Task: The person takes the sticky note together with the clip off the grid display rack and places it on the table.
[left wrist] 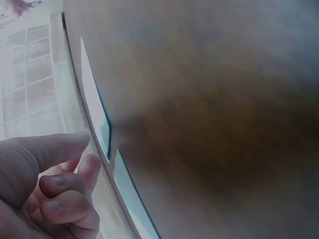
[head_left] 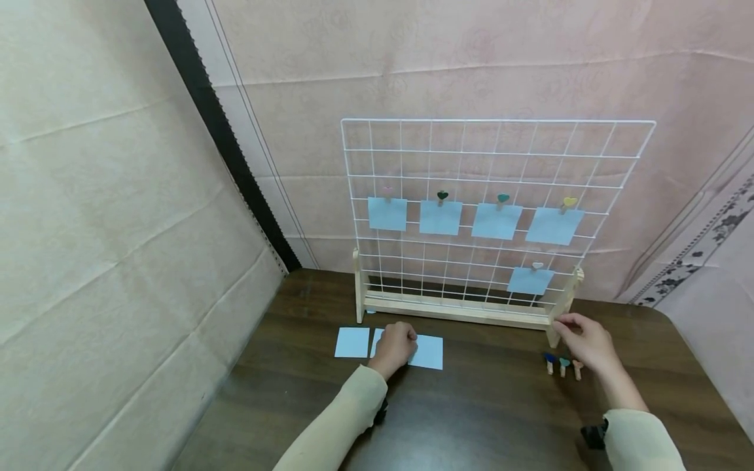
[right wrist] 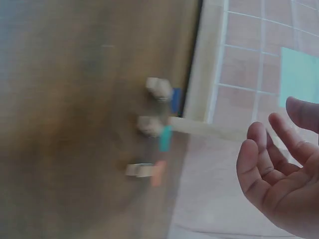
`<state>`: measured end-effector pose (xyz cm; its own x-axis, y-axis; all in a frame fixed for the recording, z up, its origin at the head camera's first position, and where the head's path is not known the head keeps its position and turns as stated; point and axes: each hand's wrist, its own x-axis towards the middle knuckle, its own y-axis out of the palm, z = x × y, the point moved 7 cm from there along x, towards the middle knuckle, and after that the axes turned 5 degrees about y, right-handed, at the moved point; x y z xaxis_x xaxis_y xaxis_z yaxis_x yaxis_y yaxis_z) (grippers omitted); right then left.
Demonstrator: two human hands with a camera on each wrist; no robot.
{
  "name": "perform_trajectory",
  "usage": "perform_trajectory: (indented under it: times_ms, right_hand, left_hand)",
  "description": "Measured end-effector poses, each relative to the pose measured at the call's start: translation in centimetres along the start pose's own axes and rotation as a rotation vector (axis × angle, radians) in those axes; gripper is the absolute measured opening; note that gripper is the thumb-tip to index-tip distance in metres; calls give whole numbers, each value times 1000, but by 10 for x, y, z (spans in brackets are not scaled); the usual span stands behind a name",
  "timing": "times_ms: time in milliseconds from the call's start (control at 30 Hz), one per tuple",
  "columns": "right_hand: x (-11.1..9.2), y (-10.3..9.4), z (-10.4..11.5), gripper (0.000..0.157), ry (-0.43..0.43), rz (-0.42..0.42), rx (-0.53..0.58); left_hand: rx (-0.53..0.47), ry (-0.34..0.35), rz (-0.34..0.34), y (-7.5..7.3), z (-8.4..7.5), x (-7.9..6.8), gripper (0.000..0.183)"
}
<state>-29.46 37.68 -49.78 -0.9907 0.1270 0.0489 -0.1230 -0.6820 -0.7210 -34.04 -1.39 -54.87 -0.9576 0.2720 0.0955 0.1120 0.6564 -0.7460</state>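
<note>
Presently, the left hand (head_left: 396, 348) is held among three loose blue cards (head_left: 427, 353), one partly hidden by it, the others on either side; its thumb is extended, its fingers loosely curled. Contact with cards cannot be told. The right hand (head_left: 589, 343) is held by the rack's right foot, fingers bent, thumb parted from them. Three heart-topped clips (head_left: 563, 367) are seen just beside it on the table (head_left: 483, 392). Beyond both hands, five clipped cards (head_left: 497, 221) are hung on the white-grid rack (head_left: 459, 313).
</note>
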Motion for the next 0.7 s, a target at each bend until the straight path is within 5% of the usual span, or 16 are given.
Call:
perform_trajectory:
  times_ms: [267,700]
  right_hand:
    - [11,-16,35,34,-136,-114,7]
    - [13,-26,49,38,-134,-167,76]
  left_hand:
    - [-3,40,-48,2,-12,2,6]
    - [-194,85,-118,9,-28,8,4]
